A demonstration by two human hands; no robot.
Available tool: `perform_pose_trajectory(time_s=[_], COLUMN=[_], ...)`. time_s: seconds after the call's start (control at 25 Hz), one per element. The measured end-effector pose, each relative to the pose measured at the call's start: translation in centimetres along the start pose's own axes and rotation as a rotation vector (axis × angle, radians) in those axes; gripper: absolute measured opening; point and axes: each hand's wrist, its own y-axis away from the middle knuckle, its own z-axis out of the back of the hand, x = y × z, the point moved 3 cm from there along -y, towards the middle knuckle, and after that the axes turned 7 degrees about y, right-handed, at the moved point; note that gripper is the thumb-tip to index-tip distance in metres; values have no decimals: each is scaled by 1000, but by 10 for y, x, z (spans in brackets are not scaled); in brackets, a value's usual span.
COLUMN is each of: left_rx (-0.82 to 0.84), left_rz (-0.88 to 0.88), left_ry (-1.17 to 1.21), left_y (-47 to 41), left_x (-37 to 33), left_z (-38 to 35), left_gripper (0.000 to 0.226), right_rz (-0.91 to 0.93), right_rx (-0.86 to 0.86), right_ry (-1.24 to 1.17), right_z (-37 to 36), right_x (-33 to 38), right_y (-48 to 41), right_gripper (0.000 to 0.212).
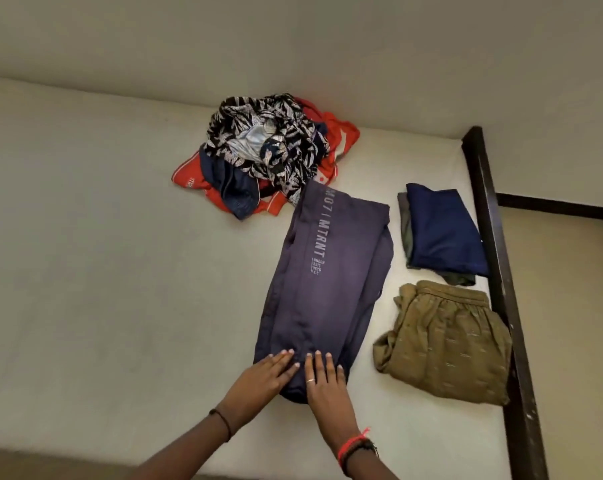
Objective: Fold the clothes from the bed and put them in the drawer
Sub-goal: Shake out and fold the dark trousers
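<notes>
Dark purple-grey track pants [328, 282] with white lettering lie folded lengthwise on the pale mattress [120, 271]. My left hand [258, 379] and my right hand [324, 382] press flat on the near end of the pants, fingers straight and side by side. A heap of unfolded clothes [269, 150], a black-and-white leaf print over red and navy pieces, lies beyond the pants. To the right lie a folded navy garment [442, 230] on a grey one, and folded olive shorts [445, 341].
A dark wooden bed frame rail [494, 258] runs along the mattress's right edge, close to the folded pieces. Pale walls [293, 46] meet the bed at the back. No drawer is in view.
</notes>
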Motion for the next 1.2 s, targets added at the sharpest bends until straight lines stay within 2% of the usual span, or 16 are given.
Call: perform_pose_trajectory(time_s=[0.12, 0.24, 0.28, 0.36, 0.4, 0.48, 0.52, 0.56, 0.6, 0.72, 0.88, 1.04, 1.2], left_rx=[68, 157, 215, 312, 380, 454, 509, 574, 601, 681, 520, 381, 79], left_rz=[15, 38, 69, 102, 100, 20, -29, -37, -31, 15, 112, 193, 363], left_ry=[55, 49, 72, 123, 114, 149, 161, 209, 268, 442, 639, 841, 950], left_y=[24, 53, 63, 78, 83, 85, 79, 71, 61, 30, -32, -96, -144], left_x=[-10, -21, -24, -30, -35, -43, -44, -44, -41, -25, 13, 53, 93], left_z=[-6, -15, -19, -8, 6, 41, 56, 74, 91, 142, 189, 208, 195], left_gripper=[63, 63, 67, 76, 69, 54, 49, 41, 30, 19, 26, 36, 51], right_rz=[14, 62, 72, -10, -75, -14, 46, 167, 202, 248, 190, 123, -10], right_rx=[-12, -34, -14, 190, 275, 182, 367, 548, 577, 613, 505, 395, 262], right_ry=[-21, -51, -80, -106, -34, 146, 165, 145, 81, -108, -284, -376, -500], right_z=[-18, -54, -61, -50, -30, 5, -7, -8, 12, 85, 158, 193, 191], right_x=[-1, -1, 0, 8, 11, 19, 32, 51, 54, 54, 28, 1, -26], right_y=[11, 32, 41, 58, 60, 64, 94, 117, 118, 102, 35, -33, -97], right_gripper=[77, 88, 85, 67, 62, 55, 56, 63, 66, 38, 33, 41, 41])
